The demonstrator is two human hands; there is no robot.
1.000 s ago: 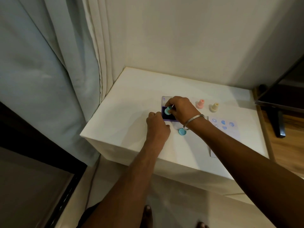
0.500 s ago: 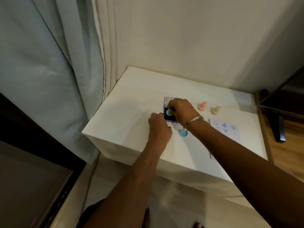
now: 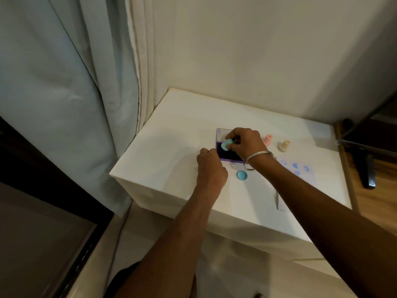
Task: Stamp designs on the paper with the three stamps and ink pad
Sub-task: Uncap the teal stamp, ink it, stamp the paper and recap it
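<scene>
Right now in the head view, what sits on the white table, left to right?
left hand → teal stamp in the right hand, over the ink pad → blue cap → pink stamp → cream stamp → paper

Since a moment ago my right hand (image 3: 247,143) has lifted the teal stamp (image 3: 226,145) off the ink pad (image 3: 227,157) and tipped it sideways, its face now turned up and to the left rather than pressed down on the dark ink.
</scene>
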